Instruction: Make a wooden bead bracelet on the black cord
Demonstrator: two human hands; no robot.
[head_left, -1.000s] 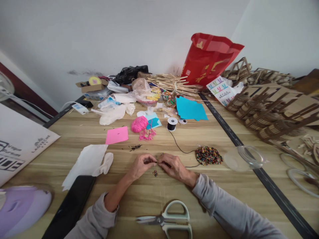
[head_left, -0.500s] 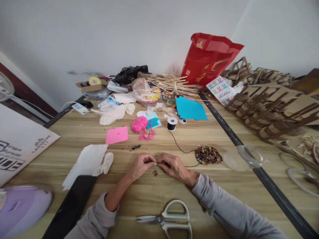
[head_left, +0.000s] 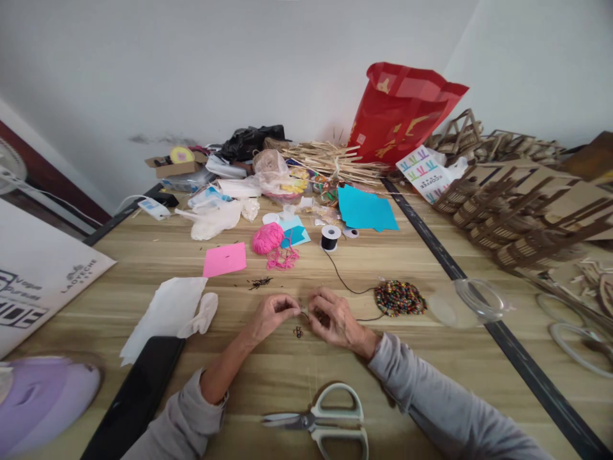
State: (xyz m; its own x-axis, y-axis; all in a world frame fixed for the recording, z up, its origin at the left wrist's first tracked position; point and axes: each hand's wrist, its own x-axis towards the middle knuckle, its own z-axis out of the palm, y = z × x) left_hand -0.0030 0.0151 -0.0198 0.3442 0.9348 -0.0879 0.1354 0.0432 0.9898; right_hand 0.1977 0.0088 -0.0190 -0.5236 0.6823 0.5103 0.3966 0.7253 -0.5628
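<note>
My left hand (head_left: 274, 317) is closed in a pinch on a thin black cord (head_left: 345, 278), a short bit of which shows between my hands. My right hand (head_left: 334, 321) sits close beside it, fingers curled round the same cord, which comes out behind it and runs to the strung beads. Its fingertips are partly hidden. Just below, a few loose brown beads (head_left: 298, 331) lie on the table. To the right rests a heap of multicoloured strung beads (head_left: 400, 298). The cord also leads up to a black spool (head_left: 330, 238) with white ends.
Scissors (head_left: 316, 421) with pale handles lie in front of me. A black case (head_left: 136, 390) and white paper (head_left: 165, 316) are at left. Short black pieces (head_left: 260, 283), pink yarn (head_left: 268, 238) and a pink card (head_left: 224, 260) lie beyond. Woven baskets (head_left: 522, 236) stand at right.
My right hand has moved slightly right, so its fingertips are now apart from those of my left. A short bit of cord shows in the gap.
</note>
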